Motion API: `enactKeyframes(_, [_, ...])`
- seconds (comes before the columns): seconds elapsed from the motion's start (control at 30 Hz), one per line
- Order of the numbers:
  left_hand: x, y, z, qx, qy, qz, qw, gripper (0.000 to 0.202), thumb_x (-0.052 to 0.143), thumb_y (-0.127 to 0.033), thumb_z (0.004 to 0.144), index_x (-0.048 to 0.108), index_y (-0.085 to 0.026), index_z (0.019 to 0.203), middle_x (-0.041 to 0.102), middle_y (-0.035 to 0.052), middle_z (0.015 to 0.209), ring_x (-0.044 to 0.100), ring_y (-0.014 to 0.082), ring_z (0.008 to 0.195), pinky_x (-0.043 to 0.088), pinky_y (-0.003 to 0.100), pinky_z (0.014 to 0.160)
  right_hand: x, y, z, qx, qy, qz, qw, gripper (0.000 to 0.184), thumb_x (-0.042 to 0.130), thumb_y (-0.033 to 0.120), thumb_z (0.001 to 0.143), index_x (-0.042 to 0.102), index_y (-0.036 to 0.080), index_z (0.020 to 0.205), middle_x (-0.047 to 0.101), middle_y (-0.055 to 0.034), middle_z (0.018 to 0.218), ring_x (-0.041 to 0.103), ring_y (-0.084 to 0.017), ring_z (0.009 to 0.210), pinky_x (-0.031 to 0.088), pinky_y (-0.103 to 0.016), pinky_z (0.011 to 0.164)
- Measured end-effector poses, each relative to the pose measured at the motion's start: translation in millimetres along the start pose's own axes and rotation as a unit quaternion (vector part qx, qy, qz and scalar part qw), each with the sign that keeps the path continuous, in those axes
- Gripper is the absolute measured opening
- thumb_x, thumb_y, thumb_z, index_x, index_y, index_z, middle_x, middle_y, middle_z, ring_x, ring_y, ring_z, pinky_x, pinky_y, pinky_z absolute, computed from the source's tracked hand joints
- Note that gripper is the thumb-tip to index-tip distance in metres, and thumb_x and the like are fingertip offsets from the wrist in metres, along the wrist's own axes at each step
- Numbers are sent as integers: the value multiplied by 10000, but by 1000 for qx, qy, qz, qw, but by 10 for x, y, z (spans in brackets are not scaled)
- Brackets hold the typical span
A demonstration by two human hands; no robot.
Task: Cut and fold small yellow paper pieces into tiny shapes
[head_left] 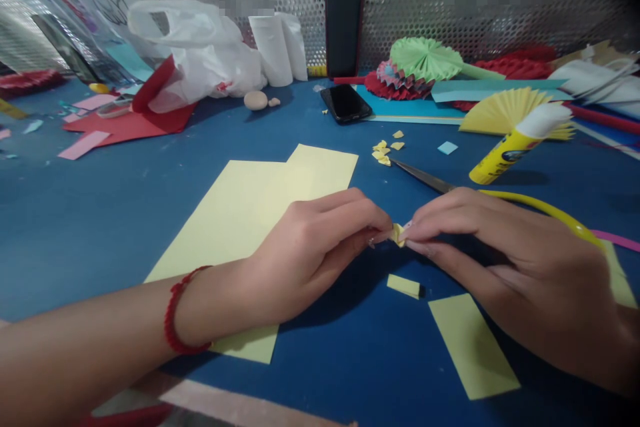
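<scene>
Between my two hands is a small crumpled piece of yellow paper (399,235), pinched from both sides. My left hand (320,250), a red bracelet on its wrist, closes thumb and fingers on the paper's left end. On the other end my right hand (515,260) pinches with its fingertips. A folded yellow strip (404,285) and a yellow paper rectangle (473,347) lie just below. Larger yellow sheets (225,220) rest partly under my left forearm. Scissors (425,177) with yellow handles lie behind my right hand, which covers part of them.
Small yellow scraps (383,152) lie by the scissor tips. A glue stick (510,153) stands tilted at the right, near a yellow paper fan (500,113). Phones (345,103), a white plastic bag (200,47) and red paper (145,120) are farther back, before a perforated metal wall.
</scene>
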State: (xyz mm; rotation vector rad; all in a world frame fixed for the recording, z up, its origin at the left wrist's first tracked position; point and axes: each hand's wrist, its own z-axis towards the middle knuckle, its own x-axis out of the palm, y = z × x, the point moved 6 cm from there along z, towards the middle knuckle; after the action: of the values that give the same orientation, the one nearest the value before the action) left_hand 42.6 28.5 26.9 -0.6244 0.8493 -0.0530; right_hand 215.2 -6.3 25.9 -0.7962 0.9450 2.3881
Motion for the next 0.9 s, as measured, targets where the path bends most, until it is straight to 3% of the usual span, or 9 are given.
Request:
enactKeyframes(0.43, [39,-1,-7,4,37,22,999,190,499,-47,1074,685,-76,1098,709,100,1032,658,131,908,542,217,813,-31,-33,-41,57,-18,-39,997,129,700,187,994,689,316,995,807,116,922,779,-100,824,599,-188,772])
enactKeyframes(0.7, [57,-31,18,-11,79,-2,997,201,474,-110,1098,672,-74,1103,688,98,1023,636,140,882,533,233,780,-9,-30,-68,40,-19,-9,999,148,688,167,993,647,297,1051,786,101,924,773,-82,826,597,-144,793])
enactKeyframes(0.9, [65,-60,24,10,65,-18,998,265,705,-327,1044,686,-68,1094,722,107,1018,670,165,900,556,252,793,-9,2,-83,17,-9,16,1000,178,678,132,988,631,287,1061,780,72,953,772,-103,829,622,-166,801])
